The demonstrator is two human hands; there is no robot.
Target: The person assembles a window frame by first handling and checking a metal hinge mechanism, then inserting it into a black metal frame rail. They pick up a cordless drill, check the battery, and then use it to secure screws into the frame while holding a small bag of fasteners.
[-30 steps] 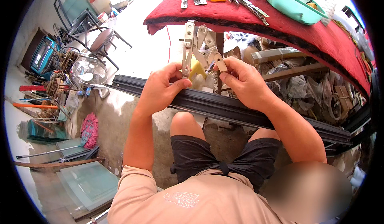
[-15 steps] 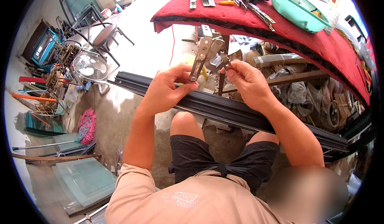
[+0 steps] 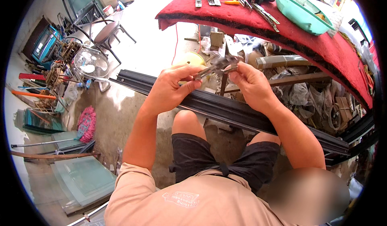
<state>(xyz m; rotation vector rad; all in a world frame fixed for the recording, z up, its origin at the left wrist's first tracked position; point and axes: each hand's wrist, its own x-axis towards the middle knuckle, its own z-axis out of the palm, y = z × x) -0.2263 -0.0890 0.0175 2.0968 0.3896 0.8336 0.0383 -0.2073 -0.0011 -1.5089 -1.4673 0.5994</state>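
Hinge point(image 3: 221, 66): was silver-grey, looking darker and brownish where it blurred.
Long bar point(image 3: 225, 107): was black, lined with paler grey glints along its ridges.
Cloth point(image 3: 225, 14): was bright red, with a dark, mottled black band along its front edge.
Basin point(image 3: 296, 15): was mint green.
Bucket point(image 3: 190, 58): was yellow.
Shirt point(image 3: 139, 191): was plain tan apart from a white outlined print point(image 3: 181, 199).
Shorts point(image 3: 193, 149): were black.
Mop head point(image 3: 86, 125): was pink, streaked with blue-grey.
Chair point(image 3: 107, 33): had a brown seat and a dark frame.
Glass panes point(image 3: 84, 181): were pale blue-green.
Pole point(image 3: 34, 94): was orange.
Floor point(image 3: 109, 145): was grey-brown, patched with white glare.
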